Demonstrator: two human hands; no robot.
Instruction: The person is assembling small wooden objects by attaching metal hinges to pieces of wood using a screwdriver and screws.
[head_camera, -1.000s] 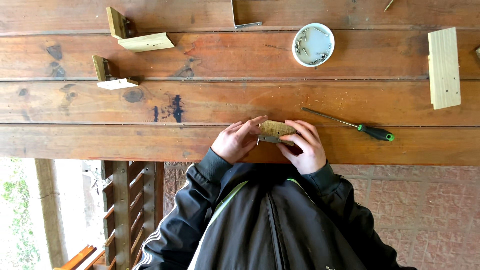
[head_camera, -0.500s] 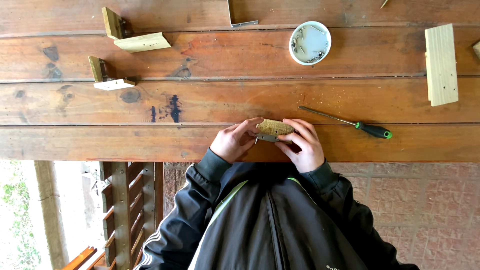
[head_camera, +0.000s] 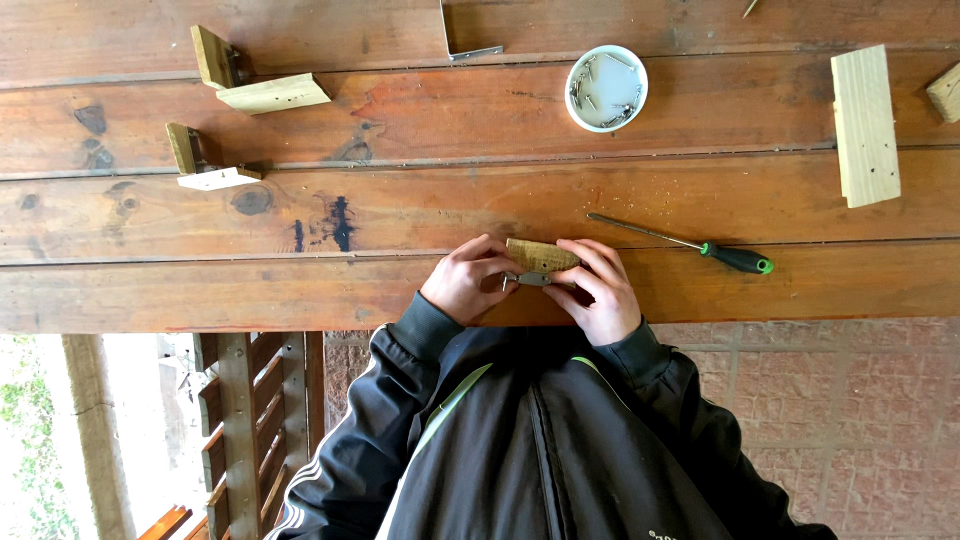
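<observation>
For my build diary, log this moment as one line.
left hand: on small wood block | right hand: on block and metal bracket | screwdriver: lying right | bowl of screws: farther back

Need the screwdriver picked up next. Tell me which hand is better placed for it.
Probably right. The right hand sits on the same side as the screwdriver, whose shaft tip lies just beyond its fingers. The left hand would have to cross over the wood block both hands hold.

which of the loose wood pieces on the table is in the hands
The small brown wooden block at the near table edge, gripped by both hands; the pale plank and others lie untouched farther away.
</observation>
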